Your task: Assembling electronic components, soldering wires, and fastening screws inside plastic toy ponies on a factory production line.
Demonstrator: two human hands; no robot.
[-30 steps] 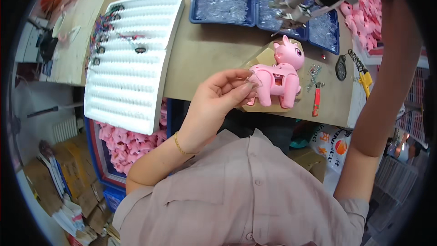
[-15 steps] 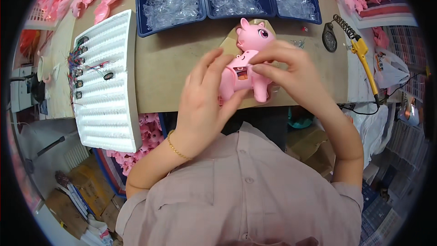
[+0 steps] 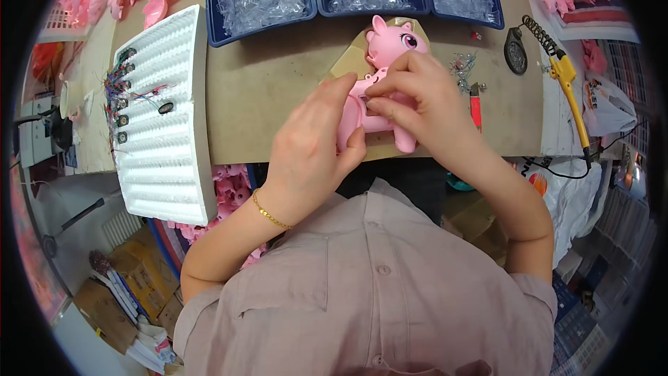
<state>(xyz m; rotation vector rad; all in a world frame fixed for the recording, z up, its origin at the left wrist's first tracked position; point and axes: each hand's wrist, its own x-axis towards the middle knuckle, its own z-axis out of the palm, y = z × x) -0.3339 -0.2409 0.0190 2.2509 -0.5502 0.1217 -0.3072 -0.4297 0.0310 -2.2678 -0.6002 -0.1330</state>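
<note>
A pink toy pony (image 3: 351, 125) lies on its side near the table's front edge, its head with a big purple eye pointing away from me. My left hand (image 3: 306, 136) curves round the pony's rear, thumb against the lower body and fingers along the back. My right hand (image 3: 433, 101) is over the pony's front half, thumb and forefinger pinched together at the opening in its body. Whatever is between those fingertips is too small and covered to make out. Under the pony's head lies a tan pad (image 3: 348, 60).
Blue bins (image 3: 261, 36) of clear plastic parts line the back. A white foam tray (image 3: 167, 160) with wired speakers stands left. To the right are a red-handled tool (image 3: 476, 111), small wired parts (image 3: 462, 66), a black oval piece (image 3: 515, 52) and a yellow soldering iron (image 3: 565, 80).
My right fingers have moved left and down over the body opening, hiding most of it. My left thumb has drawn in closer to the pony. The view has shifted slightly, uncovering the red-handled tool.
</note>
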